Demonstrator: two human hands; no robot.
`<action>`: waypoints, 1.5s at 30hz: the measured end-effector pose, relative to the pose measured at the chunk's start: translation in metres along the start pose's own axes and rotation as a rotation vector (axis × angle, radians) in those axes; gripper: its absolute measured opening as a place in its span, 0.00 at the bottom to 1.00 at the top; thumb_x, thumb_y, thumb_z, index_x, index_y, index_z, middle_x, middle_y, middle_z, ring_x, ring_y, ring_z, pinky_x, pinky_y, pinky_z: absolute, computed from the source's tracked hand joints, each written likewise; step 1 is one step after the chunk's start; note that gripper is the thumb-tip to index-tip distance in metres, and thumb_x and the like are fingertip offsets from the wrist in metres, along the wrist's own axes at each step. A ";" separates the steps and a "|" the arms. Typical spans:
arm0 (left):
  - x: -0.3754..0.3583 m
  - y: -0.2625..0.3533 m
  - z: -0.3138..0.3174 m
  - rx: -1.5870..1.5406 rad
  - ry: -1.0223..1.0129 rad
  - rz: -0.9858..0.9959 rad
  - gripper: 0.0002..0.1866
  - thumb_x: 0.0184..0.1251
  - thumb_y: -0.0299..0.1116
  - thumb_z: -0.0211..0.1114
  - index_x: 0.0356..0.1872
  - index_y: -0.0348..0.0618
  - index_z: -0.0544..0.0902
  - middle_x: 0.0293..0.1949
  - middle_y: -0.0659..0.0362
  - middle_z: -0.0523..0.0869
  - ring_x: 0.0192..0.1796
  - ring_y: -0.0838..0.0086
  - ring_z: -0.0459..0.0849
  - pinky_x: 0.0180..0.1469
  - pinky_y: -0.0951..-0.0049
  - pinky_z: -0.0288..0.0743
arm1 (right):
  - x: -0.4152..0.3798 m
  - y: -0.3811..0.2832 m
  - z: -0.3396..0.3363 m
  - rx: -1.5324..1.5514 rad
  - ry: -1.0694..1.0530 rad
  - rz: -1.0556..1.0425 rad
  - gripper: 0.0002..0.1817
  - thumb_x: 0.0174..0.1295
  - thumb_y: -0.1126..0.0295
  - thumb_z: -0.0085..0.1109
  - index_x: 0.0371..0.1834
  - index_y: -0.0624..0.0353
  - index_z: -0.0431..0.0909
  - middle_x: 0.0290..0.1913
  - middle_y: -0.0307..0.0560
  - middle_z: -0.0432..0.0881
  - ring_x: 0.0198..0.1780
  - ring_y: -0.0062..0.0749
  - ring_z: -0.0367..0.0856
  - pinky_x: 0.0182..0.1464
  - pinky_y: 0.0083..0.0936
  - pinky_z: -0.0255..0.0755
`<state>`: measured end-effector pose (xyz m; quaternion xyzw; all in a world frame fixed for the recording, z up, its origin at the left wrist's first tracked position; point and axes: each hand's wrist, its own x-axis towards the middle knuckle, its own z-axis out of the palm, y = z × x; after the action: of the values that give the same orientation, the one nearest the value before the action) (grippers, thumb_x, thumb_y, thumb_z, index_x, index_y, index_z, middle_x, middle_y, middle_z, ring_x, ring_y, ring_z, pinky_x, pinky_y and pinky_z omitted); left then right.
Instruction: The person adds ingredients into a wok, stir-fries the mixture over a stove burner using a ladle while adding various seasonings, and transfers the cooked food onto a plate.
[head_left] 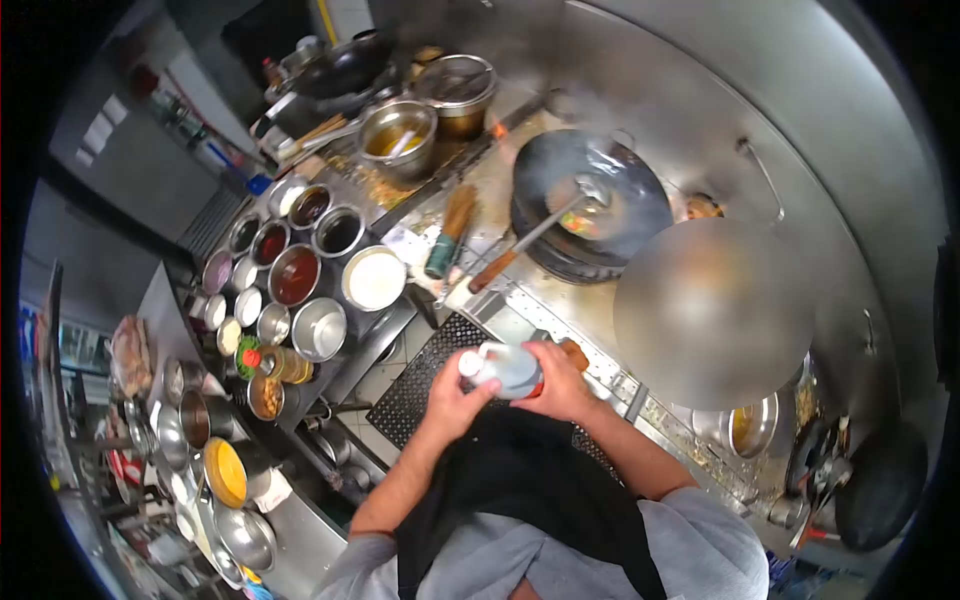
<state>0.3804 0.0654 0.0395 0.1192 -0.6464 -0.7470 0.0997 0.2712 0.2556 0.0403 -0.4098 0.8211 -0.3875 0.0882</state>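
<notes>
A clear plastic bottle (pixel 511 371) with a white cap lies tilted between my two hands, in front of my black apron. My left hand (pixel 462 396) has its fingers closed at the capped end. Around the bottle's other end my right hand (pixel 558 383) is wrapped. Beyond them a ladle (pixel 540 235) with a wooden handle rests in a black wok (pixel 640 205); its bowl sits among a little colourful food, and steam rises there.
Metal containers of sauces (pixel 297 275) stand on the left, near an oil bottle (pixel 290 366). A brush (pixel 452 230) lies left of the wok. Pots (pixel 398 140) stand behind. A blurred round area covers part of the right side.
</notes>
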 end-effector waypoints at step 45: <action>0.285 0.023 -0.012 0.716 -0.538 -0.295 0.33 0.61 0.29 0.56 0.71 0.39 0.65 0.30 0.49 0.85 0.25 0.65 0.83 0.33 0.64 0.78 | 0.067 0.135 -0.189 -0.729 0.470 0.993 0.45 0.46 0.55 0.76 0.69 0.54 0.65 0.59 0.57 0.76 0.61 0.52 0.76 0.62 0.48 0.69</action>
<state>0.1125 -0.0357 0.0466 0.0389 -0.8424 -0.4877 -0.2259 0.0586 0.3613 0.0852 0.1094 0.9886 -0.0769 -0.0696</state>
